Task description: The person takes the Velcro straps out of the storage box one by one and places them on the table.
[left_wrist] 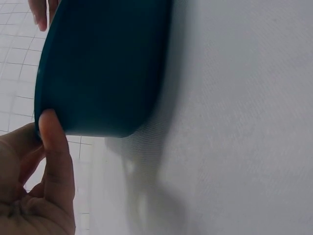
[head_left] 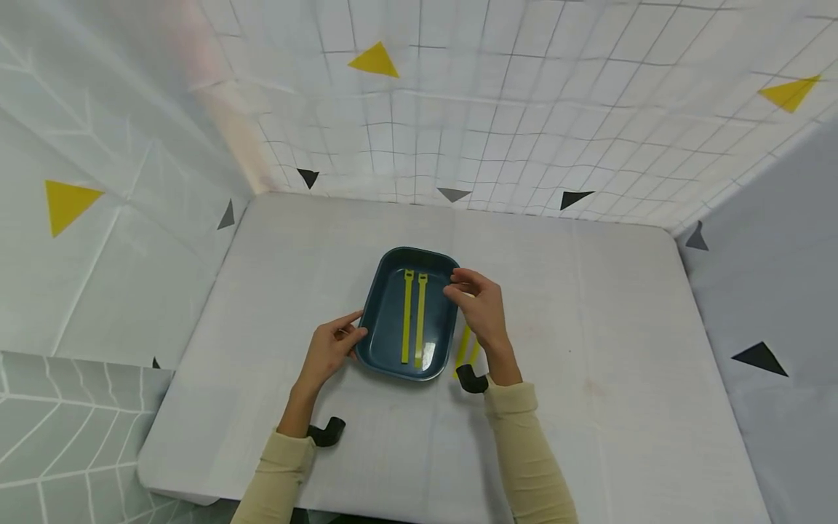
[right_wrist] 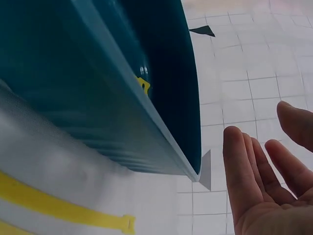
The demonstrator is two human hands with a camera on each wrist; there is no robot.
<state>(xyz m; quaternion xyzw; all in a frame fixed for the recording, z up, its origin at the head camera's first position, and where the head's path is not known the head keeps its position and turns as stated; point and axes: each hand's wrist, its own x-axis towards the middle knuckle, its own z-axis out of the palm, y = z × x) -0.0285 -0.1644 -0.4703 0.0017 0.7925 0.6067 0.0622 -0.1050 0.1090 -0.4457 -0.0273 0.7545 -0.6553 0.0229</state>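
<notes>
A dark teal tray (head_left: 382, 331) stands in the middle of the table, its long side running away from me. Inside it, two yellow cable straps (head_left: 407, 320) with slotted heads lie side by side, heads at the far end. My left hand (head_left: 329, 353) pinches the tray's rim at the near left side, with thumb and fingers on the edge in the left wrist view. By the far right rim is my right hand (head_left: 483, 309), fingers loosely bent and apart from the tray in the right wrist view (right_wrist: 266, 188), holding nothing.
Two more yellow straps (head_left: 463, 351) lie on the white table (head_left: 615, 327) to the right of the tray, partly hidden under my right hand and wrist. Black wrist mounts (head_left: 327, 432) stick out at both wrists. Patterned white curtains (head_left: 524, 109) enclose the table's back and sides.
</notes>
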